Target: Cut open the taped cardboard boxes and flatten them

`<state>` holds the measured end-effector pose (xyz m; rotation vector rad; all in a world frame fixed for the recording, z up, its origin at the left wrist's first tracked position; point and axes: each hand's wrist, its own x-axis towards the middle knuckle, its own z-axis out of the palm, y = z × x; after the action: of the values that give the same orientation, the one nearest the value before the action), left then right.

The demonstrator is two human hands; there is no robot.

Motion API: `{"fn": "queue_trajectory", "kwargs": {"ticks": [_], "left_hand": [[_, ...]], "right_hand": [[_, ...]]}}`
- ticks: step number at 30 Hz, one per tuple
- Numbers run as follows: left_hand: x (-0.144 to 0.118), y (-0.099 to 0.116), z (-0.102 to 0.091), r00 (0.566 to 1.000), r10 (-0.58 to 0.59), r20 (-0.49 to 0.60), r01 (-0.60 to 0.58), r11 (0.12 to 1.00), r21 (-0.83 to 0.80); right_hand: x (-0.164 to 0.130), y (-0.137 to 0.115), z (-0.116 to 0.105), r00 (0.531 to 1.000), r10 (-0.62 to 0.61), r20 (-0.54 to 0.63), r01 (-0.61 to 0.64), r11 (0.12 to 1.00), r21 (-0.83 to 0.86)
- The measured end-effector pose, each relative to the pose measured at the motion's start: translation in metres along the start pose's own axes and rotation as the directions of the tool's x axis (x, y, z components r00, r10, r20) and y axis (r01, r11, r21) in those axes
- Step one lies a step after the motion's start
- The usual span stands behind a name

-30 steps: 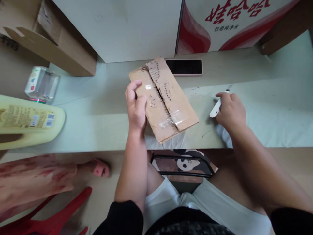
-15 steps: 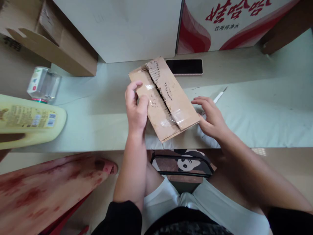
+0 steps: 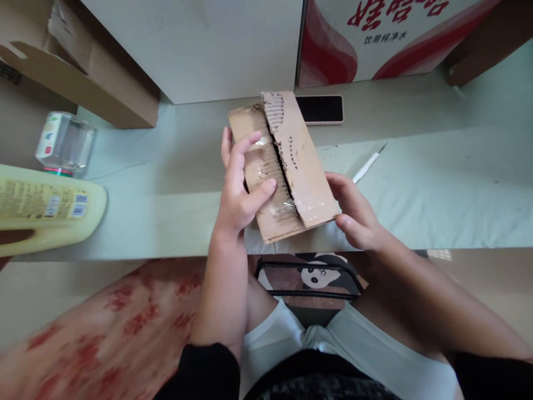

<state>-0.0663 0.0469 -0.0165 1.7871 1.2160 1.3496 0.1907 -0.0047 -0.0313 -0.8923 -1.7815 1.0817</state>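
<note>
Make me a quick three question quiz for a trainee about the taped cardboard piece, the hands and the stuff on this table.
1. True or false: both hands are on the cardboard piece.
2. Multiple choice: where is the white craft knife? A) in the right hand B) lying on the table, beyond the right hand C) inside the brown box
3. Fill in: the dark flat device lying behind the cardboard is a ____.

Key
1. True: the left hand lies on its left half, and the right hand grips its right edge.
2. B: it lies on the table, touched by neither hand.
3. Phone, screen dark.
</note>
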Motion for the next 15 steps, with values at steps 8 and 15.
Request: {"fn": "queue_trajectory", "kwargs": {"ticks": [8,15], "left_hand": [[0.003,-0.002,-0.010,0.996,-0.067,0.066,0.072,0.995,-0.074],[0.000,-0.014,-0.019,0.981,-0.171,-0.096,0.155,0.976,-0.151]], "right_hand": [[0.001,0.000,0.004,0.996,0.087,-0.002,-0.087,0.994,0.066],[0.002,0.005,0.008,0.953,0.302,-0.016,-0.299,0.950,0.091]]}}
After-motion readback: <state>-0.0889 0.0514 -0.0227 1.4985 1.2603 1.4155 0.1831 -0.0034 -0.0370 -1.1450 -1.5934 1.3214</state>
